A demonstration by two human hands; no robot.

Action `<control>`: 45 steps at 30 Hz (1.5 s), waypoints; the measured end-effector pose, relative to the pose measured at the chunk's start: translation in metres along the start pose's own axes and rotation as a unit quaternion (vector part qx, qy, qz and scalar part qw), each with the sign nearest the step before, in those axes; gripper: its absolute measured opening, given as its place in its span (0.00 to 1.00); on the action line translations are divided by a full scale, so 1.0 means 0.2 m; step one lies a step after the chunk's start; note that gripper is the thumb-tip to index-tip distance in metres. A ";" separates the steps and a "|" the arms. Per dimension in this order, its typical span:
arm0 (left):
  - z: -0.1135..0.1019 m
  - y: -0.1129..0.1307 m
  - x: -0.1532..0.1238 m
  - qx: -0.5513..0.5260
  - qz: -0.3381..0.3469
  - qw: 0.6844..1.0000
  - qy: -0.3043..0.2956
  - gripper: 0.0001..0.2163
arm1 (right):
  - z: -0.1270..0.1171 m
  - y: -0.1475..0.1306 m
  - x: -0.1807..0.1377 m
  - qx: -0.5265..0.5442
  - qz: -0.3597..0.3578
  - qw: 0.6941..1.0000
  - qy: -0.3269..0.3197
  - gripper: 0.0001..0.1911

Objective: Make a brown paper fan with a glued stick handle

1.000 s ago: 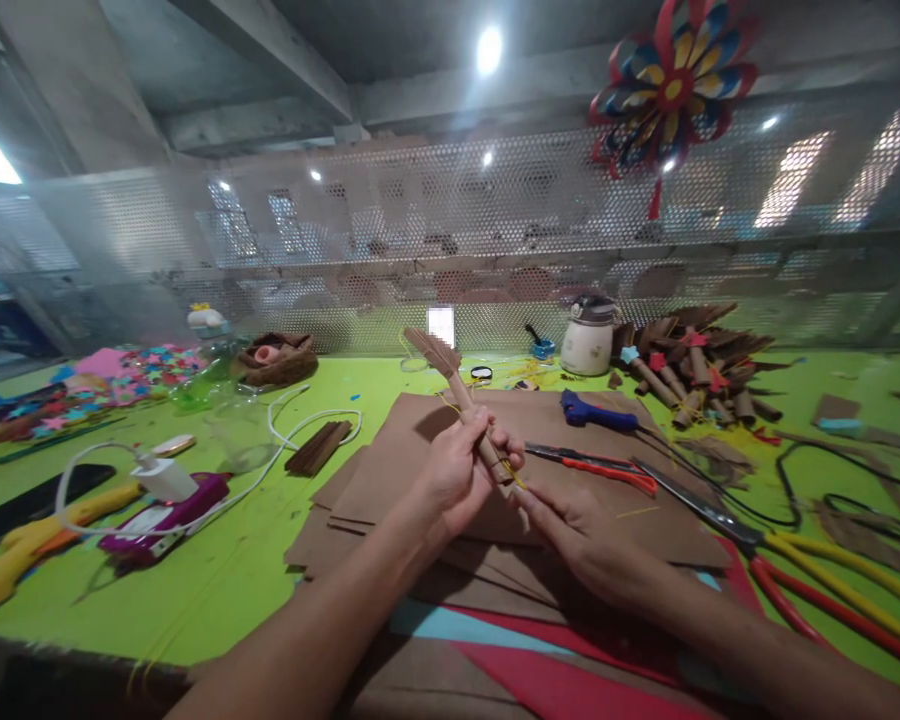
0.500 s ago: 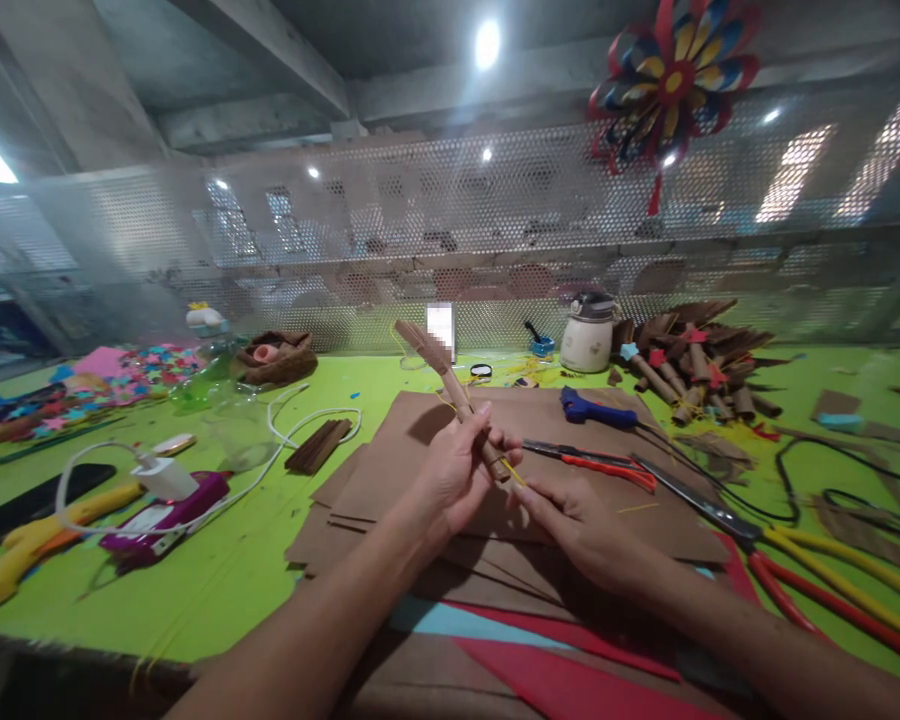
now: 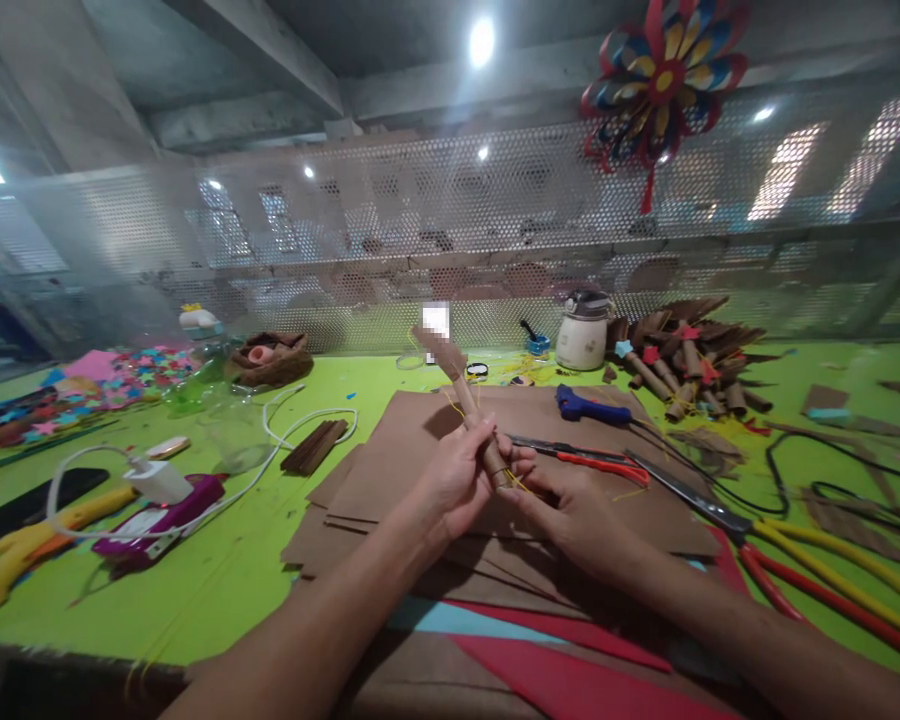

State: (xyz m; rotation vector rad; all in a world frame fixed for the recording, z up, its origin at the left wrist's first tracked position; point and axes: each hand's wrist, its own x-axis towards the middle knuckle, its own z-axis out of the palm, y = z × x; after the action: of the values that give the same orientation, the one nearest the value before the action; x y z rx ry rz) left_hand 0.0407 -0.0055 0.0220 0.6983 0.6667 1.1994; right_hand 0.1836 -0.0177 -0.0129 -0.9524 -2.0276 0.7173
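Note:
My left hand (image 3: pixel 461 470) is closed around a rolled brown paper tube (image 3: pixel 471 402), which tilts up and away to the left. A pleated brown paper piece (image 3: pixel 441 350) tops the tube's far end. Yellow string (image 3: pixel 520 482) runs from the tube's near end to my right hand (image 3: pixel 570 515), whose thumb and fingers pinch it just beside the tube. More thin yellow string sticks out near the tube's middle. Beneath both hands lies a stack of brown paper sheets (image 3: pixel 390 440).
Small red-handled scissors (image 3: pixel 600 465), a blue glue gun (image 3: pixel 592 407) and large shears (image 3: pixel 750 530) lie to the right. Finished-looking paper tubes (image 3: pixel 690 360) are heaped behind them, near a white jar (image 3: pixel 581 335). A purple power strip (image 3: pixel 157 520) and folded brown paper (image 3: pixel 313 447) lie left.
The paper tube has turned slightly more upright in my left hand. My right hand has moved closer to its near end, the string still pinched. The whole view has shifted slightly.

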 end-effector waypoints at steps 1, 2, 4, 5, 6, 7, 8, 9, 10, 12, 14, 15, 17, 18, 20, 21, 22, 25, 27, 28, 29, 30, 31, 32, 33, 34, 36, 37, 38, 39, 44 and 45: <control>0.00 0.00 0.00 -0.003 0.009 1.000 0.000 0.09 | 0.00 0.00 0.00 0.003 0.007 1.000 -0.004 0.16; 0.00 -0.01 -0.01 -0.007 0.021 1.000 0.001 0.09 | 0.00 -0.01 0.00 0.008 0.014 1.000 -0.011 0.15; 0.01 -0.01 -0.01 -0.011 0.045 0.999 0.001 0.09 | 0.01 -0.02 0.00 0.015 0.022 0.999 -0.021 0.14; 0.01 -0.01 -0.02 -0.010 0.051 0.999 0.000 0.09 | 0.01 -0.02 0.00 0.012 0.020 1.000 -0.021 0.14; 0.01 -0.01 -0.02 -0.007 0.050 0.999 -0.003 0.09 | 0.02 -0.02 -0.01 0.004 0.013 1.000 -0.019 0.14; 0.02 -0.01 -0.02 -0.004 0.050 0.999 -0.006 0.10 | 0.02 -0.02 -0.02 -0.007 0.005 1.000 -0.018 0.14; 0.02 0.00 -0.03 0.000 0.051 0.999 -0.009 0.10 | 0.03 -0.01 -0.02 -0.018 -0.004 1.000 -0.016 0.14; 0.02 0.00 -0.03 0.003 0.053 0.998 -0.013 0.10 | 0.03 -0.01 -0.03 -0.026 -0.012 0.999 -0.015 0.14; 0.02 0.01 -0.03 0.007 0.056 0.998 -0.018 0.10 | 0.04 -0.01 -0.04 -0.031 -0.014 0.999 -0.014 0.15; 0.02 0.01 -0.04 0.013 0.065 0.997 -0.033 0.11 | 0.05 -0.01 -0.05 -0.033 -0.007 0.999 -0.008 0.16; 0.01 0.01 -0.04 0.025 0.072 0.996 -0.054 0.12 | 0.06 -0.02 -0.05 -0.030 0.005 1.000 0.002 0.17; 0.01 0.01 -0.04 0.035 0.075 0.994 -0.066 0.13 | 0.06 -0.03 -0.05 -0.026 0.010 1.000 0.003 0.17; 0.02 0.01 -0.05 0.059 0.077 0.992 -0.085 0.13 | 0.07 -0.03 -0.05 -0.018 0.013 1.000 0.004 0.18; 0.02 0.01 -0.06 0.069 0.076 0.990 -0.091 0.13 | 0.08 -0.03 -0.05 -0.016 0.013 1.000 0.007 0.18; 0.03 0.01 -0.07 0.076 0.080 0.989 -0.097 0.11 | 0.09 -0.03 -0.06 -0.022 0.005 0.999 0.028 0.18; 0.03 0.01 -0.08 0.073 0.082 0.989 -0.099 0.10 | 0.09 -0.02 -0.07 -0.029 -0.004 0.999 0.045 0.18; 0.04 0.01 -0.09 0.069 0.086 0.989 -0.102 0.08 | 0.10 -0.02 -0.07 -0.037 -0.016 0.997 0.061 0.17; 0.05 0.01 -0.10 0.057 0.104 0.986 -0.113 0.06 | 0.11 -0.01 -0.08 -0.060 -0.052 0.992 0.096 0.16; 0.05 0.01 -0.10 0.052 0.111 0.986 -0.111 0.07 | 0.11 -0.01 -0.08 -0.077 -0.062 0.990 0.104 0.16; 0.05 0.02 -0.10 0.051 0.114 0.986 -0.107 0.07 | 0.11 -0.01 -0.08 -0.087 -0.063 0.989 0.103 0.16; 0.05 0.02 -0.09 0.049 0.119 0.987 -0.101 0.07 | 0.11 -0.01 -0.08 -0.098 -0.063 0.988 0.102 0.16; 0.04 0.03 -0.09 0.047 0.125 0.987 -0.093 0.07 | 0.11 -0.01 -0.08 -0.108 -0.062 0.987 0.099 0.17; 0.04 0.04 -0.08 0.045 0.132 0.987 -0.085 0.08 | 0.12 -0.01 -0.08 -0.116 -0.062 0.987 0.095 0.18; 0.03 0.05 -0.08 0.043 0.138 0.987 -0.077 0.08 | 0.12 -0.01 -0.08 -0.119 -0.061 0.987 0.090 0.18; 0.03 0.06 -0.07 0.043 0.140 0.987 -0.070 0.08 | 0.12 -0.01 -0.08 -0.119 -0.059 0.988 0.084 0.18; 0.02 0.06 -0.07 0.044 0.139 0.987 -0.064 0.09 | 0.13 -0.01 -0.08 -0.116 -0.056 0.989 0.078 0.18; 0.02 0.07 -0.06 0.051 0.128 0.989 -0.056 0.09 | 0.14 -0.02 -0.09 -0.103 -0.046 0.992 0.060 0.17; 0.01 0.08 -0.06 0.053 0.122 0.990 -0.052 0.09 | 0.14 -0.02 -0.09 -0.097 -0.042 0.993 0.051 0.17; 0.01 0.08 -0.06 0.052 0.117 0.990 -0.051 0.09 | 0.14 -0.02 -0.09 -0.093 -0.037 0.994 0.044 0.17; 0.01 0.08 -0.06 0.050 0.112 0.991 -0.051 0.09 | 0.15 -0.02 -0.09 -0.090 -0.032 0.995 0.037 0.17; 0.01 0.08 -0.05 0.044 0.096 0.992 -0.072 0.09 | 0.12 -0.05 -0.09 -0.106 -0.013 0.993 -0.043 0.17; 0.01 0.08 -0.05 0.045 0.092 0.992 -0.074 0.09 | 0.10 -0.06 -0.09 -0.116 -0.021 0.990 -0.072 0.17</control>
State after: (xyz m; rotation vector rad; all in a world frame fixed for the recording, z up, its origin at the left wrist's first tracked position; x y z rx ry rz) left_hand 0.0303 -0.0125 0.0364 0.9320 0.5433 1.2779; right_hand 0.1700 -0.0421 -0.0229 -1.0105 -2.2885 0.5498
